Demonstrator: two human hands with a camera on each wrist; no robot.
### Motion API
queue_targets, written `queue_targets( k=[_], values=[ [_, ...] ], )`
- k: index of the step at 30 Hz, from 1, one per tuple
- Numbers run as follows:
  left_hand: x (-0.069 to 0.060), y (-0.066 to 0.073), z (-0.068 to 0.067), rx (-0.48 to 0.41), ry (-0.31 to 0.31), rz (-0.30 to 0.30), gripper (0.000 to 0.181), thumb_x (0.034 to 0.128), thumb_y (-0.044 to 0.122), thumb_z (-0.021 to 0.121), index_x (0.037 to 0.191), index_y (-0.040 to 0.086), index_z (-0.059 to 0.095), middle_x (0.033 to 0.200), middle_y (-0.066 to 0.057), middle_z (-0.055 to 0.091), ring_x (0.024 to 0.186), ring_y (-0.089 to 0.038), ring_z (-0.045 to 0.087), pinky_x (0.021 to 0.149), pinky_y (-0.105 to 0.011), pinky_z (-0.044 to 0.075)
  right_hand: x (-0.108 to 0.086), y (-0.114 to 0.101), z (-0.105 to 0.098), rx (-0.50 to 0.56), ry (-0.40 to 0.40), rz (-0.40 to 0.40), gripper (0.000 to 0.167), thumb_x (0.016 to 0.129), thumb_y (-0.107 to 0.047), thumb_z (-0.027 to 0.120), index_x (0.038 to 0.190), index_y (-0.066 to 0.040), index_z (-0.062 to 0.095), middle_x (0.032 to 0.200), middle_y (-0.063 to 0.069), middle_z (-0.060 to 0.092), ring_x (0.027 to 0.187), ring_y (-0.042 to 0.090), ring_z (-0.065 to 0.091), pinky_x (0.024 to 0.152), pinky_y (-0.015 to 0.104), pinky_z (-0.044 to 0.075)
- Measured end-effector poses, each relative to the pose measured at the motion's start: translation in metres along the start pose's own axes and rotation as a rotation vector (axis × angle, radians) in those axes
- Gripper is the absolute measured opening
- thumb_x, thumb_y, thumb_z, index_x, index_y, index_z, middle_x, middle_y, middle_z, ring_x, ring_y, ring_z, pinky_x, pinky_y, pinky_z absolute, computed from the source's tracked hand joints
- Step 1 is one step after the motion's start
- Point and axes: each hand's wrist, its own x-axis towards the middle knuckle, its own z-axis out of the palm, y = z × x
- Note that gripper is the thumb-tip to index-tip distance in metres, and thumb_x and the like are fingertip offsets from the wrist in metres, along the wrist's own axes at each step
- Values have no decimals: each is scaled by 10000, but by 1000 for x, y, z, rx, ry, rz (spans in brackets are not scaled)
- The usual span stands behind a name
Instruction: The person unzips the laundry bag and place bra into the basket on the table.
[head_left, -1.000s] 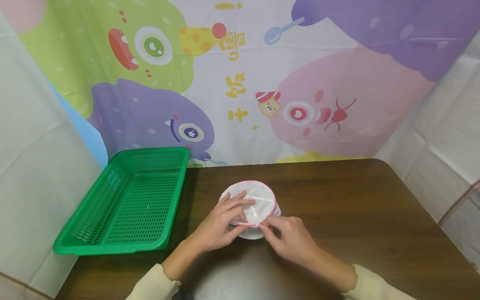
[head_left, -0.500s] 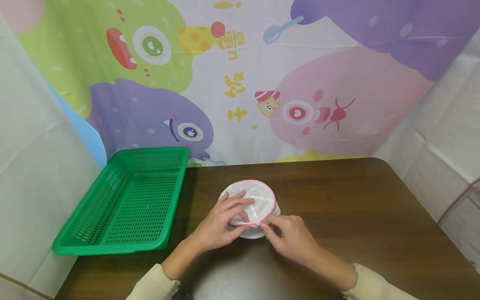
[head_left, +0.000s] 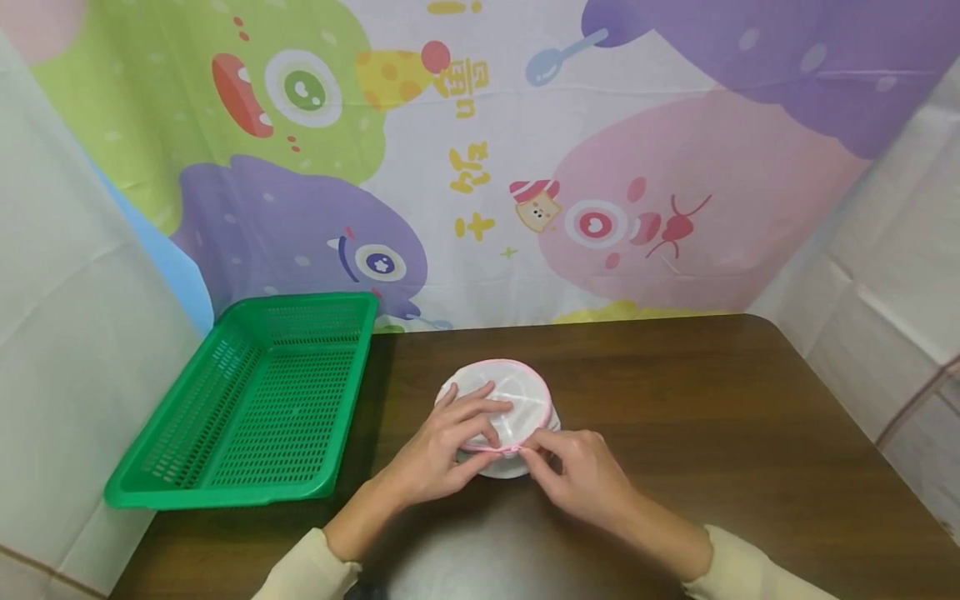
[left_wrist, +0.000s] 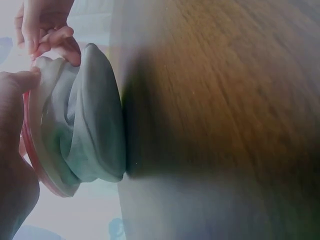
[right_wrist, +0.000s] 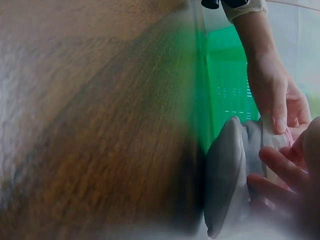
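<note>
A round white mesh laundry bag point(head_left: 528, 408) with a pink zipper edge stands on the table in front of me. My left hand point(head_left: 442, 442) spreads its fingers over the lid, while thumb and index finger pinch the pink edge at the near side. Just right of them, my right hand point(head_left: 581, 467) pinches the same edge at the zipper end; the small pull is mostly hidden by the fingertips. In the left wrist view the bag point(left_wrist: 100, 115) shows soft, creased sides between lid and base. The right wrist view has the other right fingers point(right_wrist: 282, 167) against its side.
A green perforated plastic basket point(head_left: 292, 408) stands at the left of the brown wooden table point(head_left: 690, 417). A cartoon-printed cloth point(head_left: 480, 275) hangs behind the table, with pale sheets at both sides.
Thumb and index finger of the left hand have shifted slightly right along the pink edge. The right hand, bag and basket stay nearly still.
</note>
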Motion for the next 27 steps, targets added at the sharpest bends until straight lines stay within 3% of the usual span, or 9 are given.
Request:
queue_targets(
  k=[9,16,20,27],
  values=[
    [-4,-2,-4,-12,5,-40,206,923,128,898,965,201,710,1516,-37,753,1592,-399,577,1215,-932,310,0,0,-3,-6,6,14,164,955,-28,807,873,-165,769,655,-125,662,611,-152,340,538,65,315],
    [0,2,3,-59,10,-106,215,925,148,912,969,192,706,1524,-55,743,1636,-439,509,1157,-1029,147,1,0,-3,-17,19,11,212,956,-32,796,829,-181,714,638,-120,580,619,-142,336,538,65,309],
    [4,3,8,-83,9,-102,221,918,137,915,962,192,706,1534,-54,736,1638,-448,503,1136,-1038,162,1,2,-4,-43,28,14,256,944,-37,795,786,-192,666,616,-118,550,605,-137,363,543,68,328],
    [10,6,11,-77,-14,-88,207,945,187,910,961,191,704,1546,-48,723,1652,-431,487,1147,-1032,171,2,-1,-4,-32,25,4,177,935,-13,786,839,-158,757,704,-114,738,628,-140,512,573,88,437]
  ],
)
